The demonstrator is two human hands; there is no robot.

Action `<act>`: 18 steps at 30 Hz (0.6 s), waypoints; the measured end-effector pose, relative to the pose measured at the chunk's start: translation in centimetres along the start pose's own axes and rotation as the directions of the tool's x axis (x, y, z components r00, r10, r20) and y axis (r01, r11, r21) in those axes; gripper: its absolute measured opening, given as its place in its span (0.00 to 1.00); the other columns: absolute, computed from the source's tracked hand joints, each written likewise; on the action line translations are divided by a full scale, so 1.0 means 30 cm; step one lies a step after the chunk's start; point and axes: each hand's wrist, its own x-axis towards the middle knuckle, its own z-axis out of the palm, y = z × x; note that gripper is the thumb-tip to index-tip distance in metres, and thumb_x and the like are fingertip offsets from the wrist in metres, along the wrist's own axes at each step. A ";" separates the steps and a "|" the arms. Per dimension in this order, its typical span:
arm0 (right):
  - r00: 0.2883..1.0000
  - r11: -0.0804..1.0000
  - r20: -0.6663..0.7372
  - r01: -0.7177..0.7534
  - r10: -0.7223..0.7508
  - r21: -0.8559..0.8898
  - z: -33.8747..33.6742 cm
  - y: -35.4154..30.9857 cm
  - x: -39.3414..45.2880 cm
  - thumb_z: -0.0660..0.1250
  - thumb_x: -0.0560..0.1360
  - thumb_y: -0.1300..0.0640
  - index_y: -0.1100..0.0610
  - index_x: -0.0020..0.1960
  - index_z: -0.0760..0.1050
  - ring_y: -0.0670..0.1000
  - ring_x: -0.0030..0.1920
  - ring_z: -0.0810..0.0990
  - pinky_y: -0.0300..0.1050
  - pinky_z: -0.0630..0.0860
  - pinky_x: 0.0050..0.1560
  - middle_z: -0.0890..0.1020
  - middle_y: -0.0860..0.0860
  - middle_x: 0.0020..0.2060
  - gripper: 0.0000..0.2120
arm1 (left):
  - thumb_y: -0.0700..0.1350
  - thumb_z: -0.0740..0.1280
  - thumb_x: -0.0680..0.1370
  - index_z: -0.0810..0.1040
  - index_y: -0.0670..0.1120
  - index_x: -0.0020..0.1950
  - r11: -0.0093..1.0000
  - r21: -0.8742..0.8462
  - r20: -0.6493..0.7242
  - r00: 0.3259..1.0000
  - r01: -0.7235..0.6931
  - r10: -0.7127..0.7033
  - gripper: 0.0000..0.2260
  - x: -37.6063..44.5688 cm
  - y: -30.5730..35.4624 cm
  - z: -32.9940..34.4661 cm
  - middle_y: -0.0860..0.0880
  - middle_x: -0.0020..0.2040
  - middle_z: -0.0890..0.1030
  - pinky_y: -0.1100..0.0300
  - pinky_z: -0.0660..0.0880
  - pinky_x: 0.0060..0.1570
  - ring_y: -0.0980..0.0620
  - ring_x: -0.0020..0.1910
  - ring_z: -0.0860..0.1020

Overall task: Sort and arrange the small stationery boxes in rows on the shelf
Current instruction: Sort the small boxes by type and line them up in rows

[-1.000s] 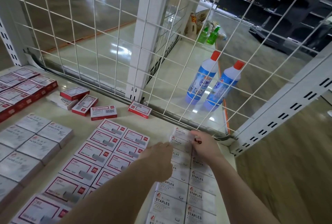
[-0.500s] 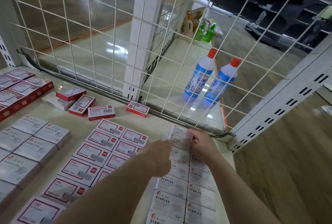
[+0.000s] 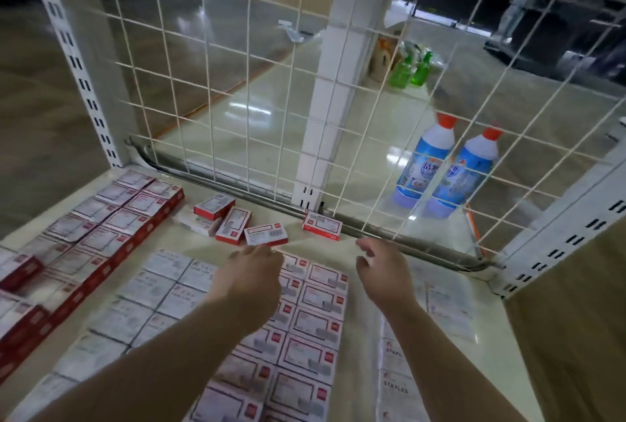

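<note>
Just beyond your left hand (image 3: 252,277), toward the wire grid, lie the loose red boxes that have yet to join a row. The nearest loose box (image 3: 266,234) sits almost touching your left fingertips, its long axis running across you, left to right, label up. Further left and slightly farther back, a small cluster of loose boxes (image 3: 216,215) lies jumbled at differing angles, one resting partly on a pale box. A single stray box (image 3: 321,225) lies against the rail at the foot of the grid, between your two hands and ahead of both, long axis also roughly crosswise.

Your left hand hovers with fingers loosely curled and holds nothing. Your right hand (image 3: 384,274) is also empty, fingers loosely spread, above the bare shelf (image 3: 338,248) near the rail. The two hands are apart, with the double row of red-framed boxes (image 3: 315,316) beneath and between them.

Your left hand is clearly the closer one to the nearest loose box and to the cluster; the stray by the rail looks about as near to your right. A short forward reach with the left, pinching the box across its narrow width, seems the likely call. Motion blur hides the labels, so I cannot tell which row it belongs to.
</note>
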 end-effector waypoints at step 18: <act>0.937 0.985 0.339 0.125 -0.079 -0.116 0.209 -0.342 0.170 0.59 0.77 0.64 0.51 0.70 0.67 0.49 0.62 0.72 0.44 0.69 0.63 0.72 0.50 0.65 0.23 | 0.44 0.54 0.80 0.73 0.48 0.58 0.993 -0.017 0.054 0.992 0.114 -0.112 0.11 -0.033 -0.307 -0.055 0.50 0.57 0.72 0.59 0.70 0.52 0.52 0.56 0.71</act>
